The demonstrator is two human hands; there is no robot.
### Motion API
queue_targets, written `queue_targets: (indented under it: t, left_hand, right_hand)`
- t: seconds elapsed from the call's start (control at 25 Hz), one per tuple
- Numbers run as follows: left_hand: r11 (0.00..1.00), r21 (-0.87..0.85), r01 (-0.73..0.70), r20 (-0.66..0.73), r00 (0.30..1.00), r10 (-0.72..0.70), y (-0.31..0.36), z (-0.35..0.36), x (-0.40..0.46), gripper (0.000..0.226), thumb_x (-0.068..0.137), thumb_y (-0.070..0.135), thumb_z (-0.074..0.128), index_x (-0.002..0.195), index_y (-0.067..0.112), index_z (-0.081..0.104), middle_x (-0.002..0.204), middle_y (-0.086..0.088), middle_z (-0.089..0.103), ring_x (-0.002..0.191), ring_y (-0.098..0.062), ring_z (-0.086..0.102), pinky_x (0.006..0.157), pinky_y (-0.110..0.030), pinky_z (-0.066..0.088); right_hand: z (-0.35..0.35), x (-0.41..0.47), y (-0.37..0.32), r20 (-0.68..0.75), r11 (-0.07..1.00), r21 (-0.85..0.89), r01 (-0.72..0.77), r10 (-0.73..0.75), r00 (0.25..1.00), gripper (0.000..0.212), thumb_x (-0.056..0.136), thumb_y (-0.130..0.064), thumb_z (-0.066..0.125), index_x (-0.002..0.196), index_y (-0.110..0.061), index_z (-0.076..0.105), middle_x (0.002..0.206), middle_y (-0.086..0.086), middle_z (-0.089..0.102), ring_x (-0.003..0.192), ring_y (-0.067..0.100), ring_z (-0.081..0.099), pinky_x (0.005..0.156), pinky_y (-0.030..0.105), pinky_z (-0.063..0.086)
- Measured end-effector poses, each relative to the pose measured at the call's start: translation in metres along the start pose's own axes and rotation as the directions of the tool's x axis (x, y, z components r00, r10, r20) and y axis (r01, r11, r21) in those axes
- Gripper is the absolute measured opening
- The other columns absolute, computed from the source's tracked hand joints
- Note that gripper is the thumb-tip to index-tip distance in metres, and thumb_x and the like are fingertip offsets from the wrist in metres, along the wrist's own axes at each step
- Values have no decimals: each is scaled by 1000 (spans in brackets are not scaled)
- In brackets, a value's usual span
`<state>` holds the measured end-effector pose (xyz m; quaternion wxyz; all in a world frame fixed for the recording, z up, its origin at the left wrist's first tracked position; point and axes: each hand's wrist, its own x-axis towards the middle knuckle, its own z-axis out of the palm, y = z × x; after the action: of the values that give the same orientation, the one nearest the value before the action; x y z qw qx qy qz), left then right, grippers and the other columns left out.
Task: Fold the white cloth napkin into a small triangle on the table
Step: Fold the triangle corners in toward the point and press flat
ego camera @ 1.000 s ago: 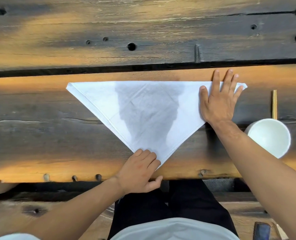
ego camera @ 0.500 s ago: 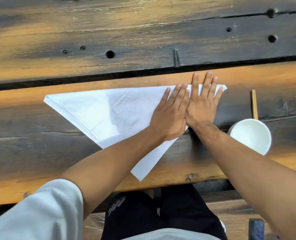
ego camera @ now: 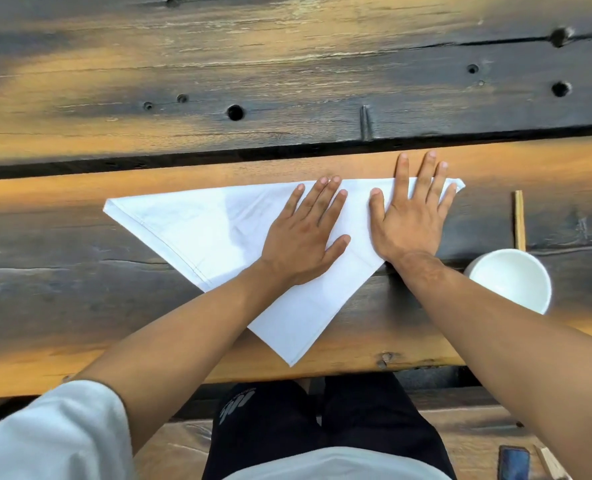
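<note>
Both hands press the napkin (ego camera: 197, 230); shorts (ego camera: 270, 420) logo unreadable.

White napkin (ego camera: 197, 220), white bowl (ego camera: 510, 278), dark-and-orange streaked wooden table (ego camera: 287, 71).

The white cloth napkin (ego camera: 197, 230) lies flat on the tabletop (ego camera: 80, 306), folded into a large triangle: long folded edge on the far side, stitched hems running down to a point near the tabletop's near edge.
</note>
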<state>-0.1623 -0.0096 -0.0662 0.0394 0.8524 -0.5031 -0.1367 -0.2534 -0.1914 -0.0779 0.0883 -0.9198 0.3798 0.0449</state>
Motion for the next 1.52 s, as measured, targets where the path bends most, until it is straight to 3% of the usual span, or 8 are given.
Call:
queue_targets:
  t: [0.48,0.84,1.12,1.28,1.4,1.52]
  left_hand:
    - [972,48,229,43,972,-231,-106,-12,-89,63,106,55,20,164,33,8,173,-1,2,160,-25,-1,129,-52,5]
    - [869,19,494,69,866,-495,-177,-19,-157,66,102,64,14,162,40,-2,172,-2,-16,158,-22,-14,129,-51,-1]
    - [856,-4,517,80,853,-515,-176,-22,-159,68,101,65,13,162,38,-2,172,-7,-14,158,-25,-14,127,-57,-1]
    - [782,-6,624,25,781,-624,-165,-31,-153,71,101,66,13,163,34,6,171,-14,-11,158,-31,-15,124,-61,-8]
    - [798,-17,602,-69,796,-602,-147,-40,-137,73,102,64,15,164,27,6,171,-16,-7,158,-35,-12,124,-64,-6]
    - [897,2,443,-91,893,-441,-99,-32,-100,70,104,59,20,164,24,9,172,-16,-3,158,-37,-7,125,-62,-2]
  right_hand:
    - [-2,-2,-3,-3,999,36,1,-1,1000,71,102,-51,27,164,-22,9,171,20,0,158,39,-5,125,62,0]
    - [-5,-1,-3,12,999,39,-13,13,1000,71,102,-51,27,164,-22,9,171,20,0,158,39,-4,125,62,1]
    - [-7,-2,-2,60,999,31,-20,18,998,71,102,-53,26,164,-23,8,172,18,-3,158,37,-7,126,59,-2]
    - [-18,1,4,137,996,87,5,-17,990,71,103,-54,21,165,-21,5,172,17,-7,158,38,-10,125,62,-4]
    - [-33,-8,-5,19,989,113,100,-103,995,70,104,-52,23,165,-20,7,172,16,-4,158,41,-6,124,64,-2]
    - [-27,-31,-62,14,935,79,346,-348,937,66,107,-51,24,165,-22,11,172,16,0,158,42,-1,124,62,-1]
